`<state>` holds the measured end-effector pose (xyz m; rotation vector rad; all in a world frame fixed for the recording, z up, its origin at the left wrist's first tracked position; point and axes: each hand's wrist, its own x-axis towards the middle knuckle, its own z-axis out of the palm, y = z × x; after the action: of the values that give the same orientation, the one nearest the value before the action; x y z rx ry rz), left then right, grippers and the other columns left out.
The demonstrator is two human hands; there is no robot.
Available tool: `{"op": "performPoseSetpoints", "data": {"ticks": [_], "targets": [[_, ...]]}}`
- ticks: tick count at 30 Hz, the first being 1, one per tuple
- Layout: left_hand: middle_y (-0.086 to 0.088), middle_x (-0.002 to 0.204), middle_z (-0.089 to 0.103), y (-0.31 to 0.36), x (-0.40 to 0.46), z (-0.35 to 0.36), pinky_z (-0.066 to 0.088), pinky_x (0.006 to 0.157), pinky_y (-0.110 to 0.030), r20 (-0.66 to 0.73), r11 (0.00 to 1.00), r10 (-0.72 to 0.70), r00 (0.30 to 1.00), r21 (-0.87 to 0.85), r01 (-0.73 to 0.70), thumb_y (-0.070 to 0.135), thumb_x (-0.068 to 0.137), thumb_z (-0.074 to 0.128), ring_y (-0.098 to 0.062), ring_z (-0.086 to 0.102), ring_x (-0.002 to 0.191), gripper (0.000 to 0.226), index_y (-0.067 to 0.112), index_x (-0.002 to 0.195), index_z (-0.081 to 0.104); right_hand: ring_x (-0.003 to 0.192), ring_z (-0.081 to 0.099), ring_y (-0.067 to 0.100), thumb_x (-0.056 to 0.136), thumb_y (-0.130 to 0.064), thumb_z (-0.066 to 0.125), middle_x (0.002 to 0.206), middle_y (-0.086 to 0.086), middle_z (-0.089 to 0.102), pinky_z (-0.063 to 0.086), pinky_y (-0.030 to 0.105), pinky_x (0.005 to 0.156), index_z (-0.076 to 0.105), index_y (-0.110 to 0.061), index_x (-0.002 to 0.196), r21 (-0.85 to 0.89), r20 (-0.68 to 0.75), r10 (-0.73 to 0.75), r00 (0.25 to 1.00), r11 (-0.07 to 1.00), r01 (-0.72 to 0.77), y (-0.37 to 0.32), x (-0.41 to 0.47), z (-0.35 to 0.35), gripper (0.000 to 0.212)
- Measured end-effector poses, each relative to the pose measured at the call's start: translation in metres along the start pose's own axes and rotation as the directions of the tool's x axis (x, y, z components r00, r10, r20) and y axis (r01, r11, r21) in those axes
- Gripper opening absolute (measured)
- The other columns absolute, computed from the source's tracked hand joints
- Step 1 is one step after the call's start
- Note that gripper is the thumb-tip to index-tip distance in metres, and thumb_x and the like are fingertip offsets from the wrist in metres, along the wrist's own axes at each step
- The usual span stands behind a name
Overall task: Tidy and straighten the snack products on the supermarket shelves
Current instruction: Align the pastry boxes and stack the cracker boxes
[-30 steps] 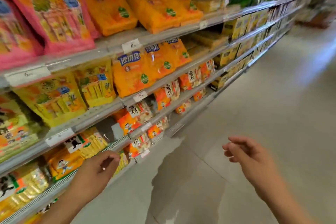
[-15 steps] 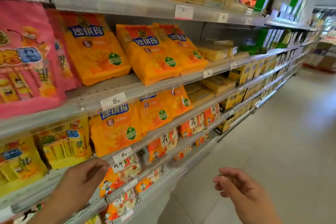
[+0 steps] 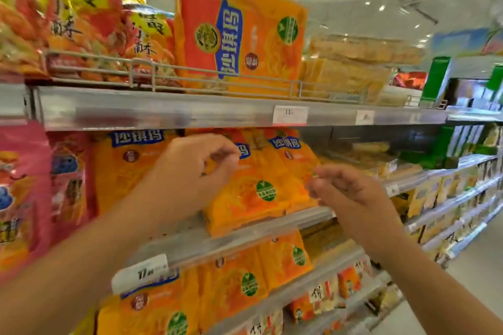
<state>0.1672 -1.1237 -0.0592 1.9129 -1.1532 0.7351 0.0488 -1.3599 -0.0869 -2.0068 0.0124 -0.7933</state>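
Observation:
Orange snack bags [image 3: 253,193] lie slanted on the middle shelf [image 3: 236,228], overhanging its front edge. My left hand [image 3: 187,174] is raised in front of these bags, fingers loosely curled, holding nothing. My right hand [image 3: 351,193] hovers just right of the same bags, fingers bent and empty. On the top shelf [image 3: 190,111] a large orange bag [image 3: 239,35] stands turned on its side behind a wire rail. More orange bags [image 3: 236,280] fill the shelf below.
Pink bags [image 3: 24,193] hang at the left. Red and yellow bags [image 3: 81,27] sit at the top left, clear-wrapped pastry packs [image 3: 353,62] at the top right. White price tags [image 3: 290,115] are clipped to shelf edges. The aisle floor [image 3: 479,280] runs along the right.
Both hands have risen from low near the bottom shelves to the middle shelf's orange bags. My view has tilted up, bringing the top shelf into sight.

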Motion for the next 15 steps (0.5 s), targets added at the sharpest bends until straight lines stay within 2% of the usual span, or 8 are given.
{"op": "performPoseSetpoints", "data": {"ticks": [2, 3, 4, 6, 9, 11, 13, 15], "targets": [[0.03, 0.085, 0.057, 0.001, 0.033, -0.006, 0.038, 0.076, 0.0, -0.092, 0.987, 0.064, 0.994, 0.155, -0.049, 0.028, 0.089, 0.056, 0.011, 0.055, 0.084, 0.015, 0.025, 0.095, 0.069, 0.085, 0.07, 0.009, 0.086, -0.037, 0.066, 0.091, -0.009, 0.074, 0.057, 0.032, 0.077, 0.067, -0.034, 0.101, -0.003, 0.007, -0.105, 0.994, 0.995, 0.105, -0.007, 0.045, -0.007, 0.015], [0.023, 0.089, 0.061, 0.0, 0.049, -0.008, 0.039, 0.081, -0.005, -0.131, 0.966, 0.117, 0.984, 0.247, -0.081, 0.026, 0.088, 0.056, 0.005, 0.055, 0.087, 0.017, 0.019, 0.097, 0.07, 0.082, 0.07, 0.007, 0.089, -0.029, 0.067, 0.089, -0.01, 0.074, 0.058, 0.027, 0.072, 0.067, -0.033, 0.1, 0.002, 0.01, -0.152, 0.988, 0.988, 0.152, -0.01, 0.067, -0.011, 0.012], [0.01, 0.092, 0.067, -0.003, 0.063, -0.009, 0.042, 0.088, -0.016, -0.163, 0.927, 0.186, 0.969, 0.357, -0.118, 0.022, 0.087, 0.057, -0.004, 0.057, 0.091, 0.018, 0.014, 0.098, 0.07, 0.078, 0.069, 0.005, 0.09, -0.024, 0.067, 0.086, -0.011, 0.073, 0.056, 0.021, 0.066, 0.067, -0.033, 0.099, -0.005, 0.016, -0.201, 0.979, 0.98, 0.201, -0.015, 0.089, -0.015, 0.013], [-0.008, 0.1, 0.068, -0.013, 0.087, -0.012, 0.044, 0.089, -0.041, -0.196, 0.794, 0.306, 0.932, 0.593, -0.136, 0.016, 0.086, 0.059, -0.029, 0.06, 0.097, 0.02, 0.007, 0.1, 0.07, 0.073, 0.065, 0.0, 0.09, -0.023, 0.068, 0.082, -0.013, 0.071, 0.05, 0.014, 0.062, 0.066, -0.034, 0.098, -0.041, 0.018, -0.319, 0.948, 0.947, 0.319, -0.027, 0.132, -0.021, 0.014], [-0.017, 0.119, 0.062, -0.034, 0.108, -0.011, 0.041, 0.094, -0.051, -0.22, 0.623, 0.308, 0.925, 0.782, -0.021, 0.021, 0.087, 0.058, -0.04, 0.057, 0.113, 0.033, 0.005, 0.115, 0.066, 0.081, 0.06, -0.003, 0.087, -0.025, 0.07, 0.092, -0.019, 0.066, 0.047, 0.016, 0.073, 0.065, -0.031, 0.103, -0.124, 0.004, -0.484, 0.875, 0.868, 0.481, -0.052, 0.195, -0.024, 0.018], [-0.021, 0.134, 0.054, -0.042, 0.112, -0.007, 0.035, 0.105, -0.054, -0.257, 0.568, 0.247, 0.934, 0.82, 0.075, 0.029, 0.09, 0.055, -0.042, 0.047, 0.127, 0.046, 0.003, 0.127, 0.059, 0.098, 0.053, -0.003, 0.083, -0.031, 0.071, 0.112, -0.013, 0.062, 0.039, 0.011, 0.086, 0.063, -0.025, 0.117, -0.277, 0.021, -0.605, 0.796, 0.761, 0.586, -0.075, 0.235, -0.021, 0.036], [-0.021, 0.141, 0.048, -0.044, 0.115, -0.003, 0.03, 0.11, -0.054, -0.281, 0.541, 0.21, 0.936, 0.831, 0.128, 0.035, 0.092, 0.051, -0.04, 0.041, 0.134, 0.052, 0.002, 0.132, 0.055, 0.132, 0.039, 0.017, 0.08, -0.043, 0.072, 0.142, 0.003, 0.048, 0.029, 0.028, 0.108, 0.051, -0.02, 0.136, -0.488, 0.139, -0.669, 0.73, 0.595, 0.638, -0.097, 0.27, -0.014, 0.064], [-0.021, 0.144, 0.045, -0.042, 0.116, -0.001, 0.03, 0.112, -0.054, -0.281, 0.517, 0.158, 0.947, 0.84, 0.163, 0.04, 0.094, 0.045, -0.039, 0.039, 0.136, 0.057, 0.001, 0.135, 0.052, 0.145, 0.021, 0.028, 0.076, -0.058, 0.069, 0.157, 0.008, 0.027, 0.017, 0.041, 0.116, 0.034, -0.02, 0.149, -0.629, 0.252, -0.649, 0.718, 0.454, 0.631, -0.115, 0.294, -0.007, 0.089]]}}
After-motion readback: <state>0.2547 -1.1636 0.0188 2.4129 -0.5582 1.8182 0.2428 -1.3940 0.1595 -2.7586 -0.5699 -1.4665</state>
